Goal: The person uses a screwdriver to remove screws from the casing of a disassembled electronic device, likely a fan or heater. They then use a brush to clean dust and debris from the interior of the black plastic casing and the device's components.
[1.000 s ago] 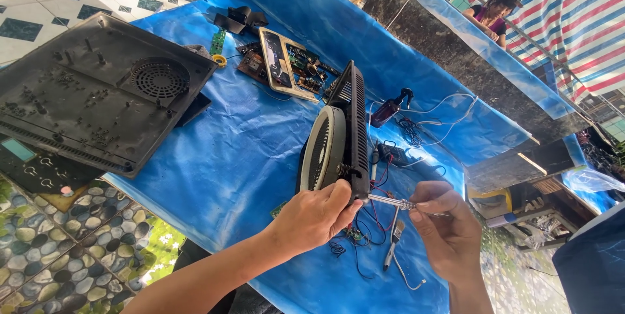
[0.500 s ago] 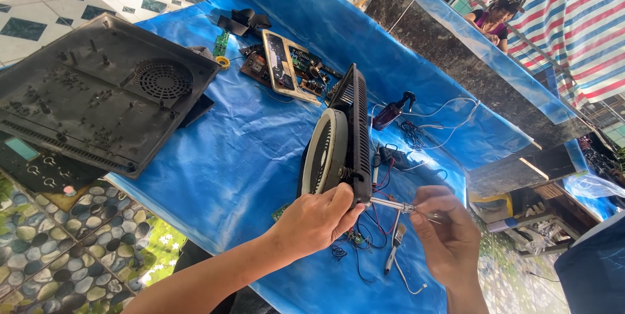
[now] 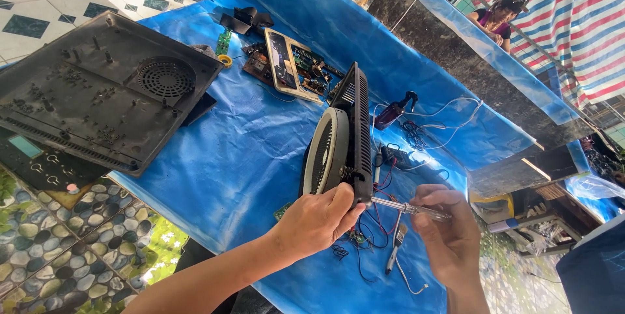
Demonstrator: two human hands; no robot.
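Left hand [image 3: 317, 221] clamped, right hand [image 3: 449, 232] curled closed.

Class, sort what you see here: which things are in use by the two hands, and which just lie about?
In use: left hand, right hand, upright black frame with round coil disc, screwdriver.

Lying about: black base cover, circuit boards, small brush, loose wires.

Outdoor repair stall: blue tarp [image 3: 215, 157], circuit boards [image 3: 293, 66], wires [image 3: 416, 135], striped awning [image 3: 560, 21]

Blue tarp [image 3: 215, 157] bears black casing [image 3: 97, 105], circuit boards [image 3: 293, 66].
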